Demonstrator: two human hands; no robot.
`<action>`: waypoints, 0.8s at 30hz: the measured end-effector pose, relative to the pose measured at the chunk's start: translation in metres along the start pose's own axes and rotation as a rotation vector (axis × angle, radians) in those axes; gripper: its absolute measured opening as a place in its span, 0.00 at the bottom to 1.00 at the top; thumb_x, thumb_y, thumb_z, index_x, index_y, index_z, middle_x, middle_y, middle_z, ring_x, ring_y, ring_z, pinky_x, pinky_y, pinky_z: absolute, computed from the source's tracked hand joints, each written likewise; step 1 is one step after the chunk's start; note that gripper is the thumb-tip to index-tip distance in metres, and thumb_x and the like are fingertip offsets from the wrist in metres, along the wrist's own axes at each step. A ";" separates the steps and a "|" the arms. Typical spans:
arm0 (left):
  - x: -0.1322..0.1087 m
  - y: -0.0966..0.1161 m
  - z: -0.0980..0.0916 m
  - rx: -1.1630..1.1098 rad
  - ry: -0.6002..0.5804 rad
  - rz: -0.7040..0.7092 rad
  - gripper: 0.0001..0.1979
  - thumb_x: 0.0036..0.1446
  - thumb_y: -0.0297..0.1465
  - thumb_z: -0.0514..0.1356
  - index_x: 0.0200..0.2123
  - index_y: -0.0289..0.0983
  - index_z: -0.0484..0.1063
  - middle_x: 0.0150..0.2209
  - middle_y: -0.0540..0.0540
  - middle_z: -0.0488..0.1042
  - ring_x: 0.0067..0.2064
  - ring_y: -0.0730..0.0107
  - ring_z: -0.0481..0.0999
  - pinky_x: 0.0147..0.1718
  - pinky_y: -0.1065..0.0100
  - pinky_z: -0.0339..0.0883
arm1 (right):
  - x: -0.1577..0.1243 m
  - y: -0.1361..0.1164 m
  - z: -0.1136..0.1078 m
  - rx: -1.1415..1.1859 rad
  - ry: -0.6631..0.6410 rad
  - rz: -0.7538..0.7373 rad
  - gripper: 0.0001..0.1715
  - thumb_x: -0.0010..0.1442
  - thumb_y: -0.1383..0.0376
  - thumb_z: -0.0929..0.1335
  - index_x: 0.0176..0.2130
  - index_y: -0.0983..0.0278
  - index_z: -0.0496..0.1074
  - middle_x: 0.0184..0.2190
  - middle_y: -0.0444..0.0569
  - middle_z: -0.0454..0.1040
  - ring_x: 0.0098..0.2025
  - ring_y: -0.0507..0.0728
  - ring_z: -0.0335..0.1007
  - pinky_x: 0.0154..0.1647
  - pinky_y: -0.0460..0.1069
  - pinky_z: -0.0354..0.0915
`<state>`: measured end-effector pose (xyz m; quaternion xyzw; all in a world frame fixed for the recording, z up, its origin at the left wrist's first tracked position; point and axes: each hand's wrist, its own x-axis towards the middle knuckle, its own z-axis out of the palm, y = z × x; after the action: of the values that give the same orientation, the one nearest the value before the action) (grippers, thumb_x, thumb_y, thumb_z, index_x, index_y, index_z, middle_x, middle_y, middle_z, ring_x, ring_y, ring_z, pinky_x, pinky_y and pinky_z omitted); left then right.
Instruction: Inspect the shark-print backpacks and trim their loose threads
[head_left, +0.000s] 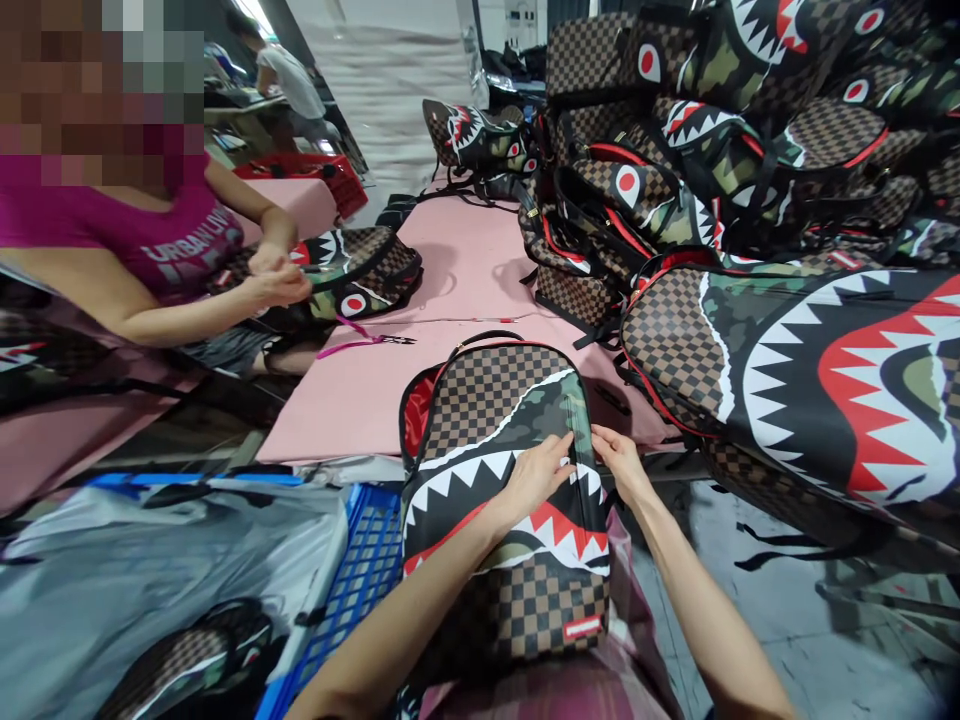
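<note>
A backpack [517, 400] with brown check, camouflage and a shark-mouth print leans upright on my lap against the table edge. Its top left side gapes, and red lining shows there. On the front panel, my left hand [536, 472] has its fingers bent together, pinching at the camouflage part near the right edge. My right hand [619, 462] is closed on that right edge from outside, fingertips close to the left hand's. Whatever small part lies between the fingertips is too small to make out.
Similar backpacks [637, 190] are piled at the back right, and a large one [810, 370] lies nearer on the right. A co-worker [180, 250] handles another backpack [360, 275] across the pink table [465, 250]. A blue crate [367, 540] stands at lower left.
</note>
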<state>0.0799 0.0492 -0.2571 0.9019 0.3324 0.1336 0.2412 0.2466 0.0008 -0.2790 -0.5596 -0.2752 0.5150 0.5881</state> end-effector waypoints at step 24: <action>-0.106 0.044 0.020 0.194 0.221 0.444 0.11 0.61 0.31 0.50 0.27 0.36 0.65 0.21 0.51 0.66 0.22 0.74 0.65 0.20 0.70 0.53 | -0.040 -0.032 0.024 -1.402 0.041 -0.611 0.15 0.60 0.60 0.62 0.43 0.64 0.70 0.37 0.54 0.70 0.41 0.59 0.62 0.38 0.51 0.58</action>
<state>0.0326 -0.0569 -0.2596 0.9516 0.1619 0.2484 0.0808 0.2215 -0.0222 -0.2337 -0.7105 -0.6691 0.0238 0.2168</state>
